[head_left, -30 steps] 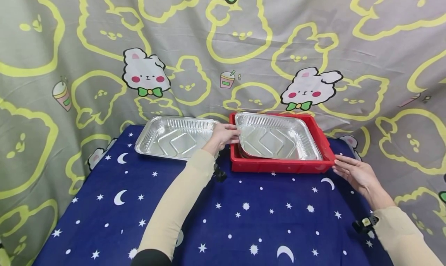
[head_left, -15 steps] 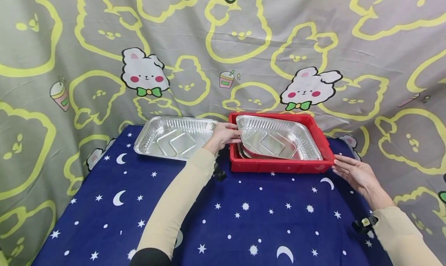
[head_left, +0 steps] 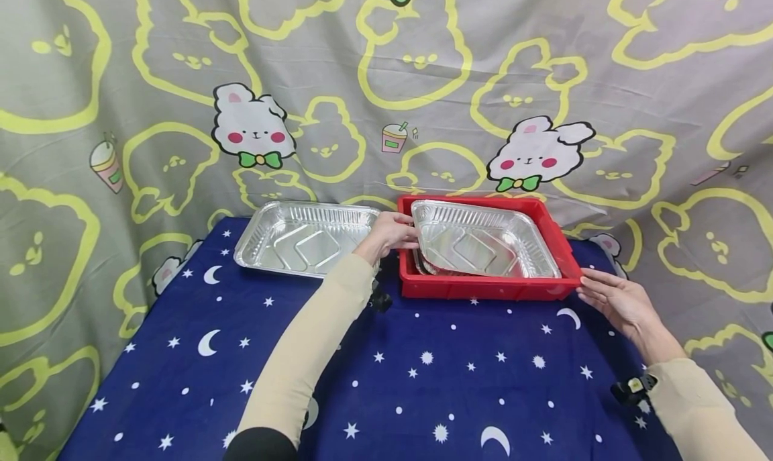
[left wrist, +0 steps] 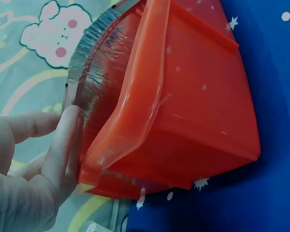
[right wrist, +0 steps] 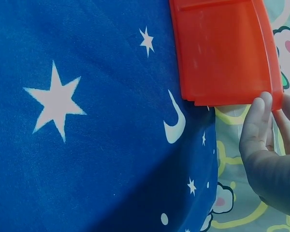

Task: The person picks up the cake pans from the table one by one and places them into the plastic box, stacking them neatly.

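Note:
In the head view my left hand (head_left: pixel 391 234) pinches the left rim of a rectangular aluminium foil pan (head_left: pixel 477 243). The pan sits tilted inside a red plastic bin (head_left: pixel 489 289), its left end raised. Under that end shows the edge of another foil pan (head_left: pixel 423 265). The left wrist view has my thumb and fingers (left wrist: pixel 63 145) at the pan's crimped rim, beside the bin's lip. At the bin's front right corner my right hand (head_left: pixel 622 306) grips the rim with its fingertips, seen also in the right wrist view against the red wall (right wrist: pixel 227 58).
A separate foil pan (head_left: pixel 302 243) lies on the table left of the bin, partly behind my left hand. A dark blue cloth (head_left: pixel 423 380) with stars and moons covers the table. A grey patterned curtain (head_left: pixel 374 65) hangs right behind.
The held foil pan's left end has sunk a little into the bin and shifted slightly right, and the pan underneath has come into view. My right hand has stayed at the bin's corner.

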